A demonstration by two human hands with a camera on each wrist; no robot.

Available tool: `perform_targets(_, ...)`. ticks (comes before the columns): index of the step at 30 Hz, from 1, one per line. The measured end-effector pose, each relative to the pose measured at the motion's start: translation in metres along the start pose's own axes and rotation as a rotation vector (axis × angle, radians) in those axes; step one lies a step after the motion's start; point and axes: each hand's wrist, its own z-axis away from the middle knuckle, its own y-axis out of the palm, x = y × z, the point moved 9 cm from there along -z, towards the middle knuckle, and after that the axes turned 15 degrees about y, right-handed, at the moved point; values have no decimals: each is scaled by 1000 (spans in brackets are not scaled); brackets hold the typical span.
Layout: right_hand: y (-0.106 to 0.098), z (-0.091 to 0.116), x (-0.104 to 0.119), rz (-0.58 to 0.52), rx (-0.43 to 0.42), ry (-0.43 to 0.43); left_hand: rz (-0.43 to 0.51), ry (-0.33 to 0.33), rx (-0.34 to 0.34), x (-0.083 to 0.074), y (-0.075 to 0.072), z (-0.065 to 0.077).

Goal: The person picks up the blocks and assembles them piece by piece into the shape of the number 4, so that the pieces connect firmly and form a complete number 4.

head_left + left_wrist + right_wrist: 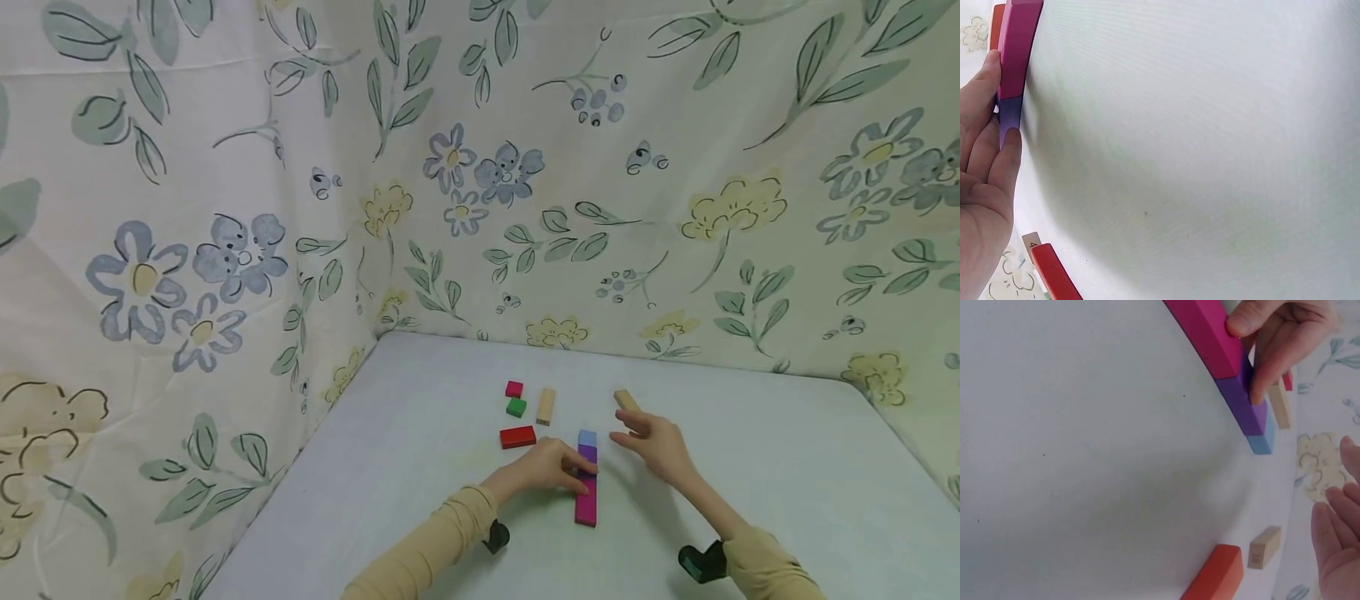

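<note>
Magenta block (586,508) lies end to end with the purple block (587,455) and light-blue block (587,438) in the head view; the left hand (551,464) likely steadies their line, right hand (657,448) spread. Left wrist: whether the touching fingertips (1013,139) pinch, one cannot tell. Right wrist: magenta looks smooth, sharp-edged

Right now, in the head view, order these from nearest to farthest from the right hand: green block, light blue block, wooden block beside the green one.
1. Light blue block: left of the right hand.
2. Wooden block: farther left.
3. Green block: leftmost.
</note>
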Motion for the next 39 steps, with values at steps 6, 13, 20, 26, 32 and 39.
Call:
perform_targets(6,-13,4,-3,1,-26,-1,-2,-19,6,0,0,0)
perform_targets(13,-28,9,-9,30,-36,39,-2,-26,7,2,1,0)
perform_targets(20,-49,16,-14,58,-65,14,15,-19,-8,0,0,1)
perform_targets(26,-66,21,-31,92,-106,11,19,-12,-9,2,0,1)
perform_targets(32,-68,27,-50,106,-88,75,18,-24,-11,1,-1,1)
perform_targets(39,-60,29,-73,127,-49,153,27,-21,-9,1,0,1)
